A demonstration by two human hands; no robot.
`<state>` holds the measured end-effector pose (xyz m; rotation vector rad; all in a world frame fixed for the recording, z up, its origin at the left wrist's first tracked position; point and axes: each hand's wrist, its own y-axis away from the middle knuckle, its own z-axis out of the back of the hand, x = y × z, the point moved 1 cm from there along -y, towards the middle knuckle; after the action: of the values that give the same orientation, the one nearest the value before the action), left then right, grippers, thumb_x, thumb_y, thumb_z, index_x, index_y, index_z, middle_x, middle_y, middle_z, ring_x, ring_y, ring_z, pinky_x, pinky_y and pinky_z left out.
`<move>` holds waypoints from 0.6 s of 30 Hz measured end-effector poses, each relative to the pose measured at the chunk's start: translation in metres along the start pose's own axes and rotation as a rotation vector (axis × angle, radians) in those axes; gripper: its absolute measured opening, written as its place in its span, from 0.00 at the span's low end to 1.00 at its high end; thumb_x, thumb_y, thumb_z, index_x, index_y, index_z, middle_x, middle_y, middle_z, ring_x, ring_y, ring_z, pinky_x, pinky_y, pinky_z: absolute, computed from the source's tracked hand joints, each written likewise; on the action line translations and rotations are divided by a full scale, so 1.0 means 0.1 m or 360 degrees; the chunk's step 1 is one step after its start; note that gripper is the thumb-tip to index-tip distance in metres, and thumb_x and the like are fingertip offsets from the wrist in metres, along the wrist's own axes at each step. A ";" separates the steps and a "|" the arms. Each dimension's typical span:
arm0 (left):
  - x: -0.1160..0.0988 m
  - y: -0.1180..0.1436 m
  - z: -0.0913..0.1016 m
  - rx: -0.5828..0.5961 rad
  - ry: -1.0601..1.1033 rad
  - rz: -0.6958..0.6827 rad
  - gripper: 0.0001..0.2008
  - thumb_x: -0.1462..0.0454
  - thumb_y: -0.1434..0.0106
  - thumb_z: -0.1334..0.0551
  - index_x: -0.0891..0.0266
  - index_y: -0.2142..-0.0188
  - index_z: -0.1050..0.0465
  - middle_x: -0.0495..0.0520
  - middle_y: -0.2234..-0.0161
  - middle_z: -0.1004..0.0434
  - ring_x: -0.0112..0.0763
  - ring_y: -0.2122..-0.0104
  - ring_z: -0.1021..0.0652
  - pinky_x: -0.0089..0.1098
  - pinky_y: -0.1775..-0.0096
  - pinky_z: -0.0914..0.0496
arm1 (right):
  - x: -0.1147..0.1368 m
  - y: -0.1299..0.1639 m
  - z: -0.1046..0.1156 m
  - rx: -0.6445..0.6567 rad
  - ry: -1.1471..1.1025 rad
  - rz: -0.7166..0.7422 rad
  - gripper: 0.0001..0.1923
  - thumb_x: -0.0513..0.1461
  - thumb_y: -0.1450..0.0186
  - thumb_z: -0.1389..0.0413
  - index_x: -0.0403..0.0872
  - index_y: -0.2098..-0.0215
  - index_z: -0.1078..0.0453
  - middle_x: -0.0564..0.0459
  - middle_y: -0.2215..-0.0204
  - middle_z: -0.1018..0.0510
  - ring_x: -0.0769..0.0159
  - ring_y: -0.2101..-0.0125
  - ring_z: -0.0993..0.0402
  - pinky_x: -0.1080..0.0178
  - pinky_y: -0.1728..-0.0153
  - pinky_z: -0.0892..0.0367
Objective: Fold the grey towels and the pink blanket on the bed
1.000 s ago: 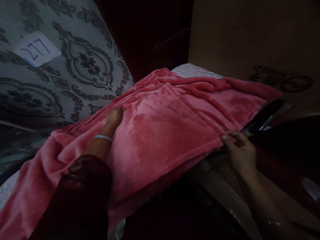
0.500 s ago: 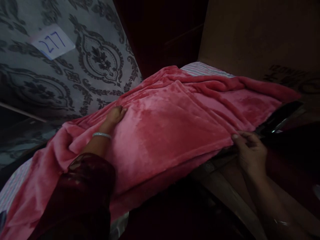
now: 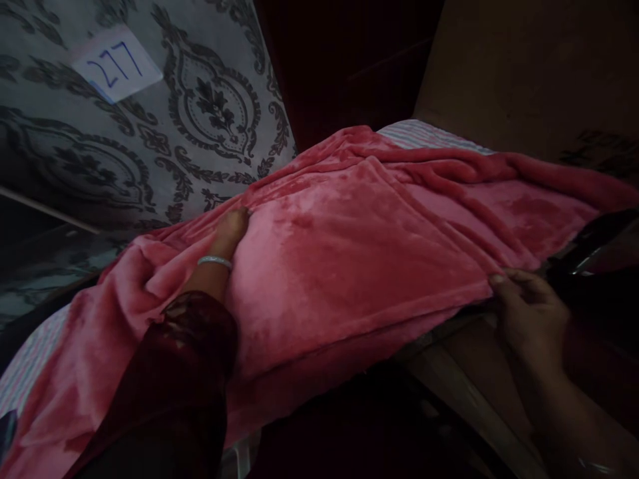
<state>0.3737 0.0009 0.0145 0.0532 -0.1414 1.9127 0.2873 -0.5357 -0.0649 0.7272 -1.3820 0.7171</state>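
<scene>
A pink plush blanket [image 3: 349, 266] lies spread over a surface, with one part folded over on itself in the middle. My left hand [image 3: 233, 227] is closed on the blanket's far-left part, at the fold's edge; its fingertips are partly hidden. A light bracelet circles that wrist. At the near right, my right hand [image 3: 532, 316] pinches the corner of the folded part between thumb and fingers. Wrinkles run through the blanket behind the right hand and beside the left forearm.
A striped sheet [image 3: 434, 136] shows beneath the blanket at the back. Behind stands a patterned wall panel [image 3: 214, 106] bearing a paper marked 277 [image 3: 120, 63]. A large brown carton [image 3: 529, 73] rises at the back right. Dark shiny material [image 3: 599, 236] lies at the right.
The view has shifted slightly, so most things sit a little further right. Both hands keep their hold on the blanket, which looks almost the same.
</scene>
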 end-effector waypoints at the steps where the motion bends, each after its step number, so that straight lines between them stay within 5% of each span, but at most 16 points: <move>1: 0.00 0.01 -0.01 0.0014 0.0004 0.0001 0.24 0.55 0.30 0.54 0.68 0.52 0.27 0.67 0.53 0.21 0.49 0.51 0.23 0.39 0.51 0.33 | -0.01 0.00 0.00 0.0005 0.0000 0.0007 0.21 0.48 0.57 0.34 0.46 0.68 0.27 0.53 0.73 0.27 0.68 0.74 0.35 0.63 0.71 0.38; 9: -0.17 -0.02 0.20 0.0046 0.0203 -0.0182 0.27 0.48 0.33 0.54 0.66 0.56 0.26 0.68 0.56 0.21 0.48 0.56 0.22 0.39 0.55 0.31 | 0.02 -0.03 0.01 0.0121 0.0011 -0.0064 0.25 0.51 0.56 0.34 0.46 0.66 0.27 0.55 0.74 0.29 0.69 0.76 0.36 0.63 0.74 0.39; 14: -0.62 -0.26 0.32 0.0154 0.0303 -0.0304 0.24 0.48 0.36 0.48 0.65 0.61 0.25 0.68 0.57 0.20 0.50 0.55 0.22 0.41 0.53 0.31 | 0.05 -0.02 -0.02 0.0286 -0.0096 -0.0063 0.30 0.54 0.54 0.34 0.46 0.58 0.26 0.55 0.75 0.27 0.69 0.80 0.37 0.64 0.79 0.40; 18: -1.10 -0.49 0.38 0.0164 0.0448 -0.0510 0.21 0.48 0.38 0.45 0.62 0.66 0.24 0.65 0.60 0.18 0.47 0.58 0.21 0.39 0.55 0.30 | 0.02 -0.10 -0.05 0.0274 -0.0034 0.0192 0.29 0.57 0.51 0.36 0.46 0.59 0.24 0.50 0.64 0.21 0.64 0.70 0.27 0.63 0.72 0.32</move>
<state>0.4556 -0.0904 0.0441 -0.1179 0.1485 1.5873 0.2979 -0.5377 -0.0630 0.7925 -1.4040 0.9345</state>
